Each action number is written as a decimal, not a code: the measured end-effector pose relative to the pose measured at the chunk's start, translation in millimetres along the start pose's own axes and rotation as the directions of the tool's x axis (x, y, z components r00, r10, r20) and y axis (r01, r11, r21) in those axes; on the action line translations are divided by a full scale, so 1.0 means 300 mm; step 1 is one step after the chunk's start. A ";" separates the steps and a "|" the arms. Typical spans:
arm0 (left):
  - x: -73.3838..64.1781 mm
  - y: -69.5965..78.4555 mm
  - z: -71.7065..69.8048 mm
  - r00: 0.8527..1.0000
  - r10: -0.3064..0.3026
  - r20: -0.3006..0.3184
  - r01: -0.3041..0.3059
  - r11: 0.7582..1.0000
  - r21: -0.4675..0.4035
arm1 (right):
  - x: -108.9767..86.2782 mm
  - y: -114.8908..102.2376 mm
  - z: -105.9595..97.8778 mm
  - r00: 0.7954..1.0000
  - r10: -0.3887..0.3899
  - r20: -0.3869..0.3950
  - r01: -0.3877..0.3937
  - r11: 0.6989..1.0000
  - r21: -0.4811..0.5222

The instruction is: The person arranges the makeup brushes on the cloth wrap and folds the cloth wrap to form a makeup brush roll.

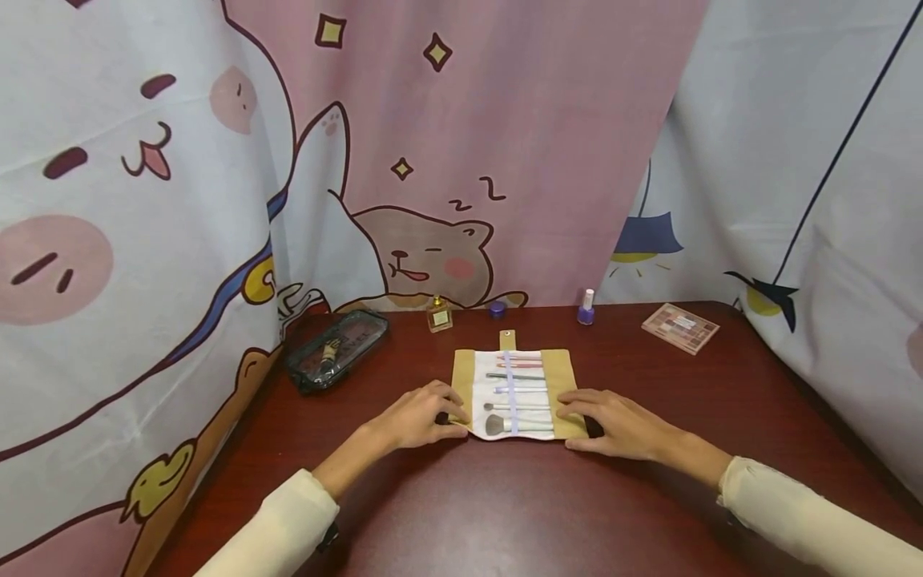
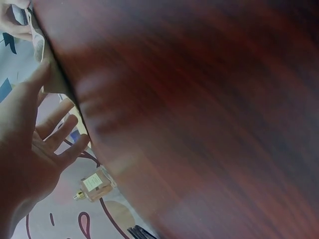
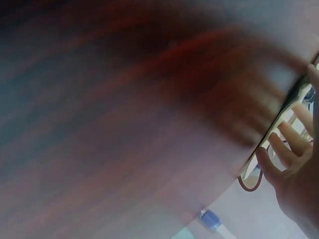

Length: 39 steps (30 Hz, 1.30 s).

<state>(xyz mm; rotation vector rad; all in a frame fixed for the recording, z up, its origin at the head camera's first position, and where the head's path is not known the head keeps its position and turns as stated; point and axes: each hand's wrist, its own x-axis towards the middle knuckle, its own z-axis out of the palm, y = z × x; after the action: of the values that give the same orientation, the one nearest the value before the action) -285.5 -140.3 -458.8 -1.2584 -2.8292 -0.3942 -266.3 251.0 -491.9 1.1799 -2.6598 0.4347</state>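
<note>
An opened makeup brush roll (image 1: 562, 373), tan at both ends with a white middle, lies across the table in the head view. A lilac band crosses several brushes and slim pencils; a large fluffy brush (image 1: 496, 425) lies nearest. My left hand (image 1: 421, 414) holds the roll's left end, thumb at the near corner and fingers over the side edge. At the opposite end, my right hand (image 1: 616, 421) grips the edge, with its thumb by the near corner. The wrist views show both hands' fingers spread along the roll's edge. A snap tab (image 1: 508, 340) sticks out at the back.
Behind the roll stand a perfume bottle (image 1: 439, 315), a small purple lid-like item (image 1: 497, 308) and a purple nail polish bottle (image 1: 586, 309). A clear black-trimmed pouch (image 1: 339, 349) lies at left, an eyeshadow palette (image 1: 680, 328) at right. Printed curtains (image 1: 562, 144) border the dark red table (image 1: 490, 505).
</note>
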 end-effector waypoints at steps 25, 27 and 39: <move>0.085 -0.042 0.013 0.980 -0.173 -0.097 0.146 0.961 -0.236 | 0.114 0.058 0.022 0.985 0.114 -0.128 -0.089 0.979 0.186; 0.086 -0.046 0.015 0.980 -0.182 -0.079 0.160 0.961 -0.224 | 0.121 0.059 0.029 0.986 0.098 -0.135 -0.077 0.986 0.148; 0.078 -0.011 0.041 0.985 0.029 -0.167 -0.020 0.998 0.055 | 0.125 0.034 0.010 0.986 -0.106 -0.127 0.112 0.993 0.045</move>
<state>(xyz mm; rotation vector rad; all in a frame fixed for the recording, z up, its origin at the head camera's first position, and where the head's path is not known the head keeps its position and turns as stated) -302.7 -122.3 -468.4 -1.1882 -2.6632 -0.4009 -299.1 230.6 -485.6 1.2622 -2.4790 0.5436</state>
